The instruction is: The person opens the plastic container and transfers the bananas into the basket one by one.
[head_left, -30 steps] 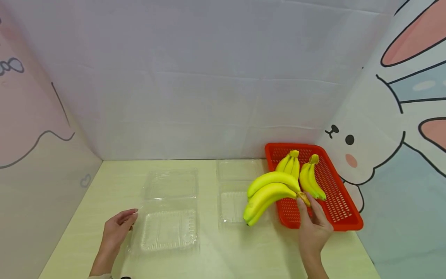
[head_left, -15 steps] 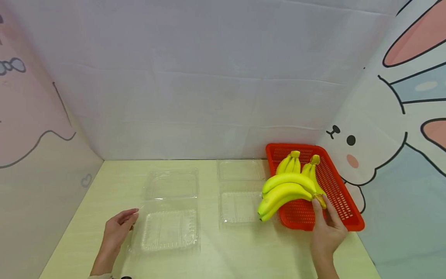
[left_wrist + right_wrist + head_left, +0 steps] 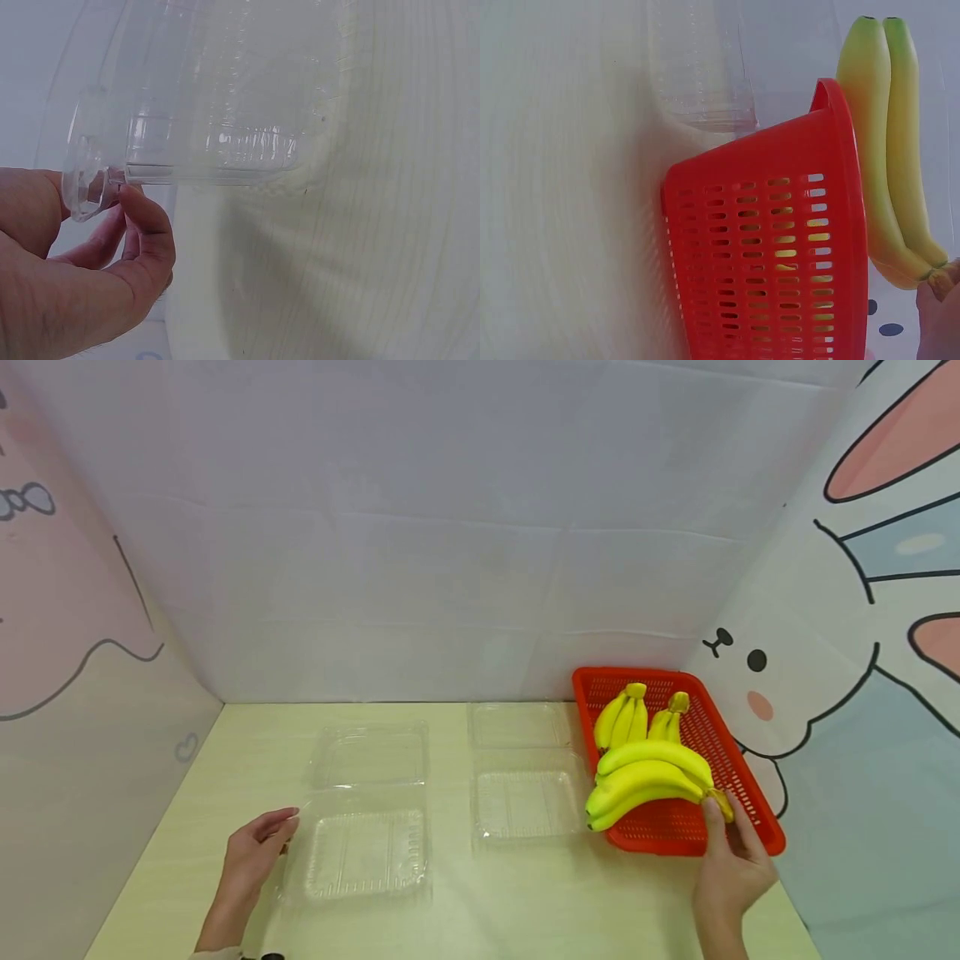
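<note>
By the stem, my right hand (image 3: pixel 733 872) pinches a bunch of bananas (image 3: pixel 648 785) over the front of a red basket (image 3: pixel 750 810). In the right wrist view this bunch (image 3: pixel 877 150) sits above the basket's rim (image 3: pixel 847 172). Two more bunches lie inside: one banana bunch (image 3: pixel 622 717) at the left, and another bunch (image 3: pixel 667 723) partly hidden behind the held one. My left hand (image 3: pixel 252 854) is at the left edge of an opened clear plastic clamshell box (image 3: pixel 365 856). Thumb and finger pinch that box's edge (image 3: pixel 116 176) in the left wrist view.
A second opened clear clamshell box (image 3: pixel 525 806) lies between the first one and the basket. White cloth (image 3: pixel 450 568) stands behind the table (image 3: pixel 480 902), and printed panels rise on both sides. The basket is close to the right panel (image 3: pixel 862 793).
My right hand has moved to the right with the bananas, bringing them from the basket's left side to above it. The left hand and both boxes have stayed in place.
</note>
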The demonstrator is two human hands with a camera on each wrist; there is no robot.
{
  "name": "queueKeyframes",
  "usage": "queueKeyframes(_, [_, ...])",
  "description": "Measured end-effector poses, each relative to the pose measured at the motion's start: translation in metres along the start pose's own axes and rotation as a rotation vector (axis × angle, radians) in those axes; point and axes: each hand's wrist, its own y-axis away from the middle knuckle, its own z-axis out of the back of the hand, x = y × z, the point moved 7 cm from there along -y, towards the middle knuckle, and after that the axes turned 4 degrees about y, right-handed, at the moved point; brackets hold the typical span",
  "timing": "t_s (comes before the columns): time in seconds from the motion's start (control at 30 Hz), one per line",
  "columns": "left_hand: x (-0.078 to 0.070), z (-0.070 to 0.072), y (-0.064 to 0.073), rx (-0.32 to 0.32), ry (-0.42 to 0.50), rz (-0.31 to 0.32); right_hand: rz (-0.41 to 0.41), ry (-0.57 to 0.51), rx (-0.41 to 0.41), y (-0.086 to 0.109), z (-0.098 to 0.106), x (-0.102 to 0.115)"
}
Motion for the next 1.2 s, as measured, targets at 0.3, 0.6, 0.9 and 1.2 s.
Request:
queueKeyframes(0.3, [-0.002,0.0,0.002,0.002,0.013,-0.002,-0.093,-0.053,-0.07,-0.011,0.02,-0.017])
queueKeyframes(0.6, [-0.004,0.002,0.003,-0.002,0.011,0.002,-0.1,-0.003,-0.137,-0.02,0.038,-0.026])
queueKeyframes(0.9, [-0.004,0.002,0.003,-0.006,0.001,0.001,-0.007,0.155,-0.127,-0.022,0.043,-0.027])
queueKeyframes(1.2, [-0.002,0.002,0.004,-0.019,0.004,0.001,0.275,0.415,-0.033,-0.018,0.032,-0.023])
